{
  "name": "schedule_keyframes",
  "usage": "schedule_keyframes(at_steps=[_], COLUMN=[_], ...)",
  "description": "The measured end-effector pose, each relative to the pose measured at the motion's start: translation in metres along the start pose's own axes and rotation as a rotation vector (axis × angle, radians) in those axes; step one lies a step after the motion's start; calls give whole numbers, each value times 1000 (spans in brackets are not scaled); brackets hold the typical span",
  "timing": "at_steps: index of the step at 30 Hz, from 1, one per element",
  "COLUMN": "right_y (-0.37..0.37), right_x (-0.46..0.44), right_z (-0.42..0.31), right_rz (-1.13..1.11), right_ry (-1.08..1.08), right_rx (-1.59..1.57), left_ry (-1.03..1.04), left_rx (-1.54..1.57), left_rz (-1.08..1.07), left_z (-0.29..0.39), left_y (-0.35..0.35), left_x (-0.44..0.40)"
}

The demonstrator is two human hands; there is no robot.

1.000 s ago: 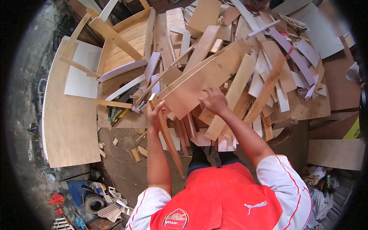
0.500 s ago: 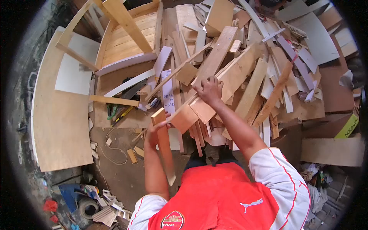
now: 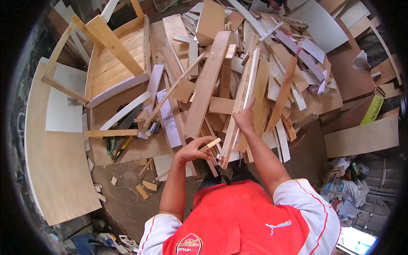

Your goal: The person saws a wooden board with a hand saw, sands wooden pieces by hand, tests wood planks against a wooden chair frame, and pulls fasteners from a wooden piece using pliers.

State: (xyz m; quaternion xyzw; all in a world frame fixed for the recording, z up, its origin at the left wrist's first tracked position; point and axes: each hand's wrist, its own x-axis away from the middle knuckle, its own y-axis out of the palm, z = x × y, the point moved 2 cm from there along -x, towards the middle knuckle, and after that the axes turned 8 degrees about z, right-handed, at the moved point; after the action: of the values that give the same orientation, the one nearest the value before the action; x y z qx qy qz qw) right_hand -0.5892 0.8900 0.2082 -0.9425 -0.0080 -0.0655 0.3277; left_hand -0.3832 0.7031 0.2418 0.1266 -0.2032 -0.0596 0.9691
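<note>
Two hands: the left hand (image 3: 191, 153) and the right hand (image 3: 244, 120) are apart, each closed on wood, just below the centre of the frame.
Left hand: thumb and fingers curl round a strip (image 3: 211, 144), partly closed; its lower fingers are hidden.
Strip: seen nearly end-on, left of the boards' lower ends; it looks light and stiff, an easy one-hand hold round its narrow section.
Right hand: thumb on one side, fingers on the other, straddling the boards (image 3: 230, 135) below their middle, with a finger laid along them.
Boards: long, on edge, slanting from the lower centre to the upper centre of the frame; one edge is white. Whether they are joined I cannot tell.
Boards' handling: likely stiff and heavier than the strip, apt to tip; best clasped across both faces near the middle. Bare wood should grip well; the white one may be slicker, and raw edges could splinter.
Plank (image 3: 208, 85): broad, lying on the pile left of the boards.
Surface (image 3: 138, 155): brown, showing left of centre under the offcuts.
Box (image 3: 117, 88): slatted, upper left.
Another person's hand (image 3: 275, 5): partly visible at the top edge.
</note>
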Motion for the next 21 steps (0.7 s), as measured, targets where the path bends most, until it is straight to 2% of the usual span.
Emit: schedule_keyframes(at_steps=[2,4,5,8,12,14,15,19,20,21], right_y=[2,-8,-16,-14,-32,-45,-61,-122,-140,-177], right_x=[-19,-21,-23,-39,-39,-46,-46,-81,-106,-101], right_z=[38,42,48,82,90,98,91,86,94,49], right_rz=[68,139,76,59,73,49,-28,41,66,64], right_ry=[-42,-100,9,-71,-54,-88,-59,-72,-108,-77], right_rx=[18,-27,-28,-114,-237,-346,-430,-554,-396,-415], left_ry=[-49,-90,-110,-150,-66,-89,-73,-9,5,-13], left_rx=[-6,38,59,148,109,109,136,227,249,162], left_rz=[-16,7,18,92,154,197,218,253,254,261], left_z=[-4,-5,-5,2,4,12,12,11,12,12], left_y=[4,9,11,21,29,37,39,49,53,55], left_x=[-7,-8,-9,-7,-16,-16,-19,-41,-48,-54])
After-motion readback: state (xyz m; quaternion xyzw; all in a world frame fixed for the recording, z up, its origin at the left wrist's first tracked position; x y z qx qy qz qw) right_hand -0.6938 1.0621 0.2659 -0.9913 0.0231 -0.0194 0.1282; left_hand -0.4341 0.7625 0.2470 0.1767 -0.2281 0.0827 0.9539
